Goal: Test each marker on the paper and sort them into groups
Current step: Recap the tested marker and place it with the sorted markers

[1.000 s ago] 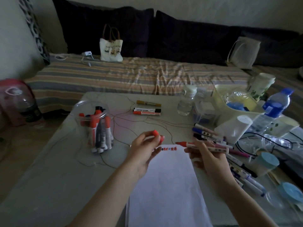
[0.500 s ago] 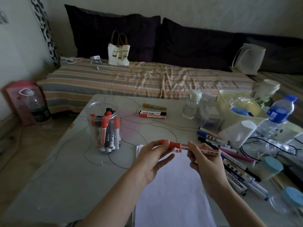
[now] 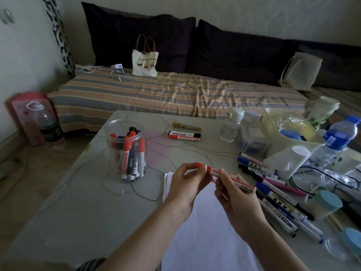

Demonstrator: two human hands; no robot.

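Observation:
Both hands hold one red marker (image 3: 237, 181) level above the white paper (image 3: 205, 231). My left hand (image 3: 185, 184) pinches its red cap end, which sits on the marker. My right hand (image 3: 236, 198) grips the white barrel. Red test marks (image 3: 214, 180) show on the paper between my hands. A clear jar (image 3: 127, 151) of red, black and blue markers stands to the left. Three markers (image 3: 184, 133) lie together at the table's far middle. Several blue, black and pink markers (image 3: 273, 184) lie in a pile to the right.
The grey table (image 3: 78, 202) has thin wires looping across it. At the right stand water bottles (image 3: 339, 141), a pale tub (image 3: 283, 122), a white cup (image 3: 289, 163) on its side and teal-lidded jars (image 3: 328, 202). A striped bed with a tote bag (image 3: 144, 63) lies behind.
One second ago my left hand held the red cap apart from the uncapped marker. The cap now sits on the marker's tip, with both hands together above the paper.

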